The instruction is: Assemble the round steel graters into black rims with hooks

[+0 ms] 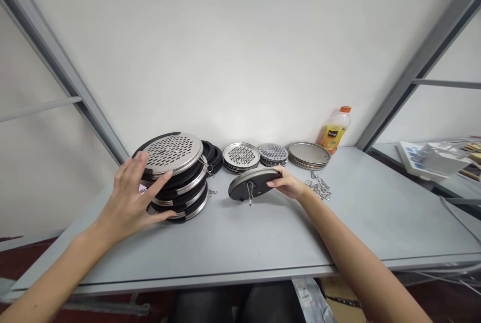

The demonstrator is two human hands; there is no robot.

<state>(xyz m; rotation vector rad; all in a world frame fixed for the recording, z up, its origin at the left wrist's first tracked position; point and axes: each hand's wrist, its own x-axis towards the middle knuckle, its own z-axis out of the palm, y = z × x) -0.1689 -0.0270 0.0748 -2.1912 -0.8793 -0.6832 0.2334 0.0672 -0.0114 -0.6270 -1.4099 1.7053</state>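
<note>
My right hand (pixel 287 183) grips the edge of a round black disc (pixel 259 185) with a metal rim, raised and tilted above the table. A small metal clip (pixel 250 192) hangs on the disc's near face. At the left, my left hand (pixel 131 195) has its fingers spread around the near side of a tall stack of round metal-and-black discs (pixel 184 188). On top of that stack lies a perforated metal disc (pixel 173 152) with a black edge piece. Whether the left fingertips press on the stack, I cannot tell.
Along the wall stand black rings (pixel 214 157), grater-like perforated discs (pixel 241 155), smaller perforated discs (pixel 273 152) and plain metal lids (pixel 308 153). Loose metal clips (pixel 319 189) lie before the lids. An orange-capped bottle (pixel 335 130) leans near the wall. Grey frame posts (pixel 398 77) flank the table (pixel 240 248).
</note>
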